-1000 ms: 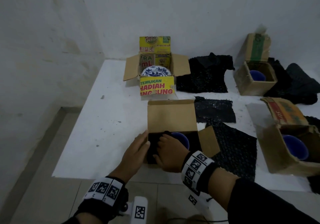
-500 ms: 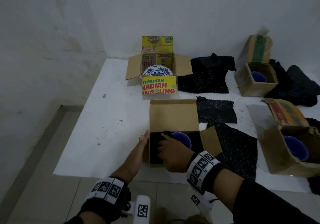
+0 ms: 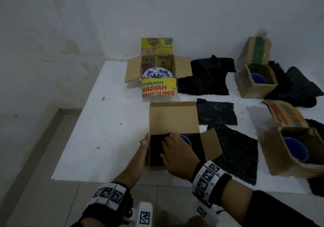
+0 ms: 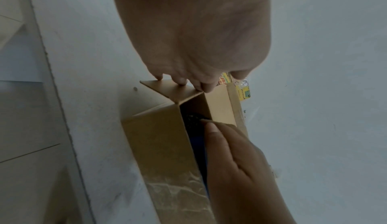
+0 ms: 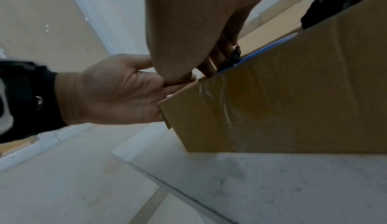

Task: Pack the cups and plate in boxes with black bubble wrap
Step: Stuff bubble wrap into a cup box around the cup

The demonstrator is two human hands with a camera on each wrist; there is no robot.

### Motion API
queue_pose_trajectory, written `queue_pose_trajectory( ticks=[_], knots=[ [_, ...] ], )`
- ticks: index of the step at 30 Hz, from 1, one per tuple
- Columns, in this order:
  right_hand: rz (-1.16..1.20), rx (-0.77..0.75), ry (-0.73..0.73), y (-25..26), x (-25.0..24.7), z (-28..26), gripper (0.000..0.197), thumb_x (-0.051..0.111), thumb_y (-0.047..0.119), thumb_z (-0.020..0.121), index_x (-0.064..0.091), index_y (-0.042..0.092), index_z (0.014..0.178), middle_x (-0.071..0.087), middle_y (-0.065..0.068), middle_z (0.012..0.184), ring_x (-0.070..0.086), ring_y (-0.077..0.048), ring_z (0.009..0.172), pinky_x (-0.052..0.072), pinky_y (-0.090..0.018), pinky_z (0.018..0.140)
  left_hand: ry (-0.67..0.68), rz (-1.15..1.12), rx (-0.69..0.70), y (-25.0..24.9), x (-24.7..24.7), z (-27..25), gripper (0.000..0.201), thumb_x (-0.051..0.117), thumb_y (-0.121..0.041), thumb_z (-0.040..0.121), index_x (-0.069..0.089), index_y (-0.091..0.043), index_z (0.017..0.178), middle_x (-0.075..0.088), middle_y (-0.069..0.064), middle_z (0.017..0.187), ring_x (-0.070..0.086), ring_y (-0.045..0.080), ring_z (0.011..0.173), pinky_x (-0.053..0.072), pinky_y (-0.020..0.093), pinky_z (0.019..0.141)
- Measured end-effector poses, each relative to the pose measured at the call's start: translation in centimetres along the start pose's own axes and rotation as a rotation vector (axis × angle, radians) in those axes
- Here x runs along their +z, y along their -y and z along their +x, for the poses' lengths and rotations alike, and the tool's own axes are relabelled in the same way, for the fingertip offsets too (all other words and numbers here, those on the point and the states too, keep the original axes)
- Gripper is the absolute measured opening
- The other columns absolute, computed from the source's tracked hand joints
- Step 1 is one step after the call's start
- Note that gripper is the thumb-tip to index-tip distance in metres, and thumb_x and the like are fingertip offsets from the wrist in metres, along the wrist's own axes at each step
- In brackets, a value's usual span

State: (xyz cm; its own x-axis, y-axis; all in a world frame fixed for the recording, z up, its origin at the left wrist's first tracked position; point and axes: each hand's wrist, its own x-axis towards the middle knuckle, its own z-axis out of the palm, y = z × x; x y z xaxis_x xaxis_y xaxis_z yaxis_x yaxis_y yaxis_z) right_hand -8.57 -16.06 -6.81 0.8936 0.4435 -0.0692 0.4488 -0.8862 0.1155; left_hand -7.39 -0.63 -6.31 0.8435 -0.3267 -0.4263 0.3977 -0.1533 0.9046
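Note:
An open brown box [image 3: 173, 118] stands at the near edge of the white surface. A blue cup [image 3: 186, 140] sits inside it, and black bubble wrap [image 3: 155, 149] fills the space to the cup's left. My left hand [image 3: 144, 144] lies flat against the outside of the box's left wall, its fingertips [image 4: 182, 81] touching the left flap. My right hand [image 3: 175, 147] reaches over the near wall, and its straight fingers [image 5: 220, 52] press the bubble wrap [image 5: 232, 58] down beside the cup. My right hand hides most of the cup.
A printed box [image 3: 158, 88] behind it holds a blue-patterned plate [image 3: 158, 73]. Two more boxes [image 3: 256, 88] [image 3: 287, 162] at the right each hold a blue cup. Loose bubble wrap sheets [image 3: 235, 149] [image 3: 216, 112] [image 3: 206, 79] lie between them. A wall stands at the left.
My left hand has slid off the wrap at the box's left top onto the outside of the left wall. The right hand has pushed a little deeper onto the wrap.

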Motion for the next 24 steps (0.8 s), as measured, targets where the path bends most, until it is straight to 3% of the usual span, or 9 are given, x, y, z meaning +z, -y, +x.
queue_pose_trajectory(
  ticks=[3, 10, 13, 16, 18, 20, 21, 22, 24],
  knots=[
    [-0.02, -0.081, 0.073, -0.3, -0.3, 0.3, 0.047, 0.034, 0.035, 0.096, 0.064, 0.0, 0.096, 0.064, -0.015, 0.09, 0.054, -0.031, 0.088, 0.041, -0.046, 0.095, -0.005, 0.008, 0.005, 0.3, -0.1, 0.1, 0.046, 0.008, -0.027, 0.102, 0.011, -0.021, 0.148, 0.006, -0.011, 0.155, 0.0, 0.005, 0.143, 0.004, 0.017, 0.107],
    [-0.069, -0.171, 0.236, -0.3, -1.4, 2.1, 0.049, 0.026, 0.036, 0.1, 0.061, 0.002, 0.102, 0.064, -0.014, 0.101, 0.054, -0.028, 0.092, 0.036, -0.041, 0.09, -0.019, -0.014, -0.011, 0.0, 0.1, -0.2, 0.049, 0.011, -0.038, 0.101, 0.011, -0.025, 0.148, 0.004, -0.01, 0.156, 0.001, 0.006, 0.144, 0.005, 0.024, 0.114],
    [-0.024, -0.178, 0.271, -0.5, -1.7, 3.1, 0.047, 0.027, 0.036, 0.1, 0.062, 0.004, 0.098, 0.065, -0.012, 0.096, 0.056, -0.025, 0.087, 0.04, -0.038, 0.085, -0.016, -0.008, -0.011, -0.1, 0.1, -0.2, 0.073, 0.02, -0.069, 0.088, 0.01, -0.029, 0.148, 0.002, -0.009, 0.157, 0.001, 0.007, 0.144, 0.006, 0.024, 0.112],
    [-0.001, -0.184, 0.253, -0.7, -1.8, 3.6, 0.035, 0.036, 0.031, 0.098, 0.062, 0.007, 0.096, 0.065, -0.01, 0.095, 0.057, -0.025, 0.084, 0.043, -0.037, 0.081, -0.009, -0.023, -0.014, -0.3, 0.2, -0.2, 0.071, 0.024, -0.067, 0.088, 0.009, -0.032, 0.148, 0.004, -0.007, 0.158, 0.005, 0.009, 0.144, 0.007, 0.031, 0.117],
    [0.084, -0.164, 0.166, -0.6, -1.5, 3.2, 0.022, 0.046, 0.022, 0.093, 0.06, 0.005, 0.099, 0.061, -0.012, 0.098, 0.056, -0.028, 0.087, 0.043, -0.037, 0.076, -0.005, -0.053, -0.027, -0.2, 0.2, -0.2, 0.095, 0.028, -0.084, 0.073, 0.009, -0.031, 0.149, 0.006, -0.006, 0.158, 0.008, 0.01, 0.144, 0.01, 0.035, 0.119],
    [0.2, -0.136, 0.108, 0.0, -1.1, 2.5, 0.023, 0.051, 0.015, 0.089, 0.057, 0.002, 0.107, 0.057, -0.016, 0.105, 0.054, -0.031, 0.094, 0.046, -0.04, 0.081, -0.005, -0.081, -0.045, 0.1, 0.2, 0.0, 0.112, 0.032, -0.092, 0.06, 0.01, -0.028, 0.149, 0.007, -0.006, 0.157, 0.01, 0.01, 0.144, 0.011, 0.033, 0.118],
    [0.212, -0.132, 0.119, 0.3, -0.8, 2.2, 0.029, 0.051, 0.014, 0.088, 0.055, 0.001, 0.114, 0.056, -0.016, 0.112, 0.052, -0.031, 0.101, 0.044, -0.041, 0.088, -0.012, -0.101, -0.043, 0.1, 0.3, 0.0, 0.098, 0.03, -0.084, 0.073, 0.009, -0.026, 0.149, 0.007, -0.006, 0.157, 0.009, 0.01, 0.144, 0.011, 0.031, 0.117],
    [0.196, -0.134, 0.146, 0.5, -0.4, 2.0, 0.037, 0.051, 0.015, 0.089, 0.051, 0.001, 0.123, 0.053, -0.016, 0.12, 0.049, -0.031, 0.109, 0.04, -0.04, 0.097, -0.029, -0.108, -0.022, 0.1, 0.5, -0.2, 0.074, 0.024, -0.066, 0.089, 0.01, -0.025, 0.149, 0.006, -0.005, 0.157, 0.009, 0.01, 0.144, 0.01, 0.028, 0.115],
    [0.119, -0.149, 0.206, 0.8, 0.3, 2.0, 0.05, 0.049, 0.02, 0.089, 0.042, 0.0, 0.135, 0.047, -0.017, 0.135, 0.041, -0.031, 0.124, 0.026, -0.041, 0.11, -0.039, -0.093, 0.013, 0.0, 0.7, -0.4, 0.05, 0.016, -0.037, 0.1, 0.011, -0.022, 0.148, 0.007, -0.003, 0.157, 0.008, 0.009, 0.144, 0.01, 0.024, 0.113]
  ],
)
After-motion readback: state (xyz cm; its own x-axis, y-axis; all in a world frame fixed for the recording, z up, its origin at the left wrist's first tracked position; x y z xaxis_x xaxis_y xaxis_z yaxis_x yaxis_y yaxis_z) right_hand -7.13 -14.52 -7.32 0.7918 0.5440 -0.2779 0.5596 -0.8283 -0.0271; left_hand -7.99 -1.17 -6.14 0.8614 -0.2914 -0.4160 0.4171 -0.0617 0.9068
